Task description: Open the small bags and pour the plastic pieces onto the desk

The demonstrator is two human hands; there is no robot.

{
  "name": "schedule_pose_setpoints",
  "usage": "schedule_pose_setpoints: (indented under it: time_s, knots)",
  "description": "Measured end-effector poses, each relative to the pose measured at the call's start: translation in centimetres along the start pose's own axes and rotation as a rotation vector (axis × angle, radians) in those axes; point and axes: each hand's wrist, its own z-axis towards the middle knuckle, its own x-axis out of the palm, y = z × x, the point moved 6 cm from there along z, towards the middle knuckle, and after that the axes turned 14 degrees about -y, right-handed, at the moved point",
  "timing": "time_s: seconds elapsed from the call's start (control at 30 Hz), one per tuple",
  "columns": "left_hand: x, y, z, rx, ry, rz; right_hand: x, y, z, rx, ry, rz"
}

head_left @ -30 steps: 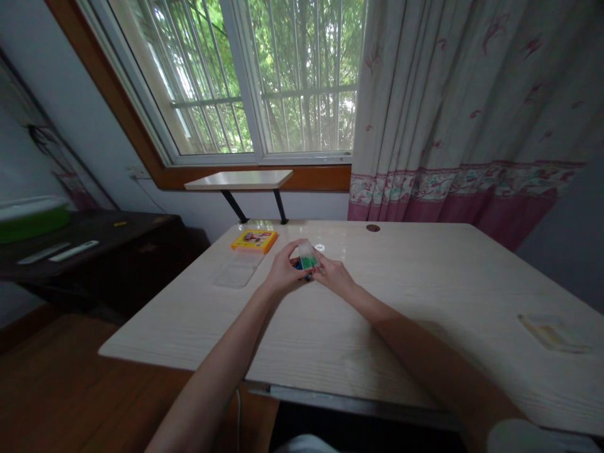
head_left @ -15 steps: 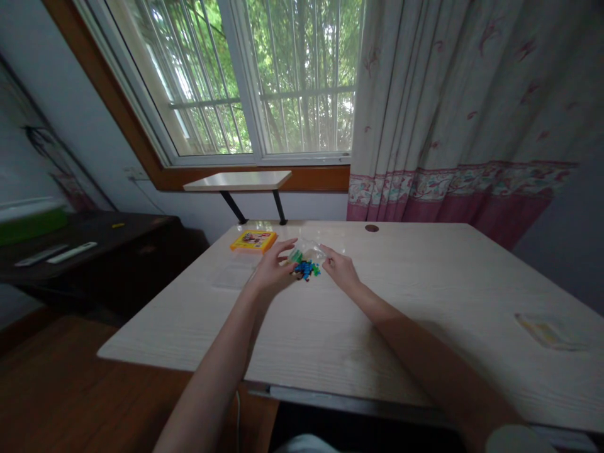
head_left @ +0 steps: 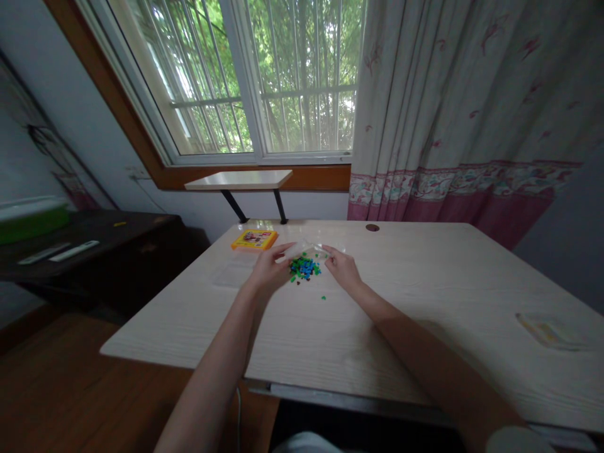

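A clear plastic bag is stretched between my two hands, low over the table. My left hand is closed on its left side, and my right hand pinches its right side. Just below the bag lies a heap of small blue and green plastic pieces, with a few dark ones among them. One green piece rests apart, nearer to me. Whether any pieces are still inside the bag is hard to make out.
Left of my hands, a yellow box with a printed picture lies near a flat clear plastic sheet or tray. A small flat packet is at the table's right. Behind stands a raised shelf on black legs.
More pieces have come out of the bag; the heap is wider, with more green showing. A single green piece has landed nearer to me. Both hands stay nearly in place.
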Motion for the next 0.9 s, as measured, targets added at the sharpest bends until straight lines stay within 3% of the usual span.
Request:
schedule_pose_setpoints:
  time_s: [0.1, 0.2, 0.4, 0.6, 0.67, 0.77, 0.83, 0.9]
  knots:
    - [-0.1, 0.9, 0.4, 0.033, 0.021, -0.027, -0.2, 0.4, -0.1, -0.059, -0.023, 0.002]
    - [0.0, 0.9, 0.5, 0.054, -0.020, -0.063, -0.6, 1.8, -0.3, -0.221, -0.055, 0.053]
    - [1.8, -1.4, -0.9, 0.122, 0.007, -0.092, -1.5, 4.0, 0.1, -0.464, -0.003, 0.032]
    - [2.3, -2.2, -0.8, 0.057, -0.057, -0.129, -2.6, 6.0, 1.2, -0.587, 0.024, -0.044]
    - [1.2, -2.4, -0.4, 0.021, -0.132, -0.126, -3.1, 7.2, 1.5, -0.604, 0.082, -0.056]
    - [-2.1, -2.7, -0.8, -0.094, -0.239, -0.123, -5.0, 7.7, 1.7, -0.591, 0.229, -0.088]
    - [-5.2, -2.8, -1.9, -0.187, -0.279, -0.077, -7.0, 6.2, 1.6, -0.517, 0.364, -0.153]
    - [-9.0, -2.4, -3.6, -0.269, -0.322, -0.021, -10.0, 2.8, 1.2, -0.373, 0.469, -0.244]
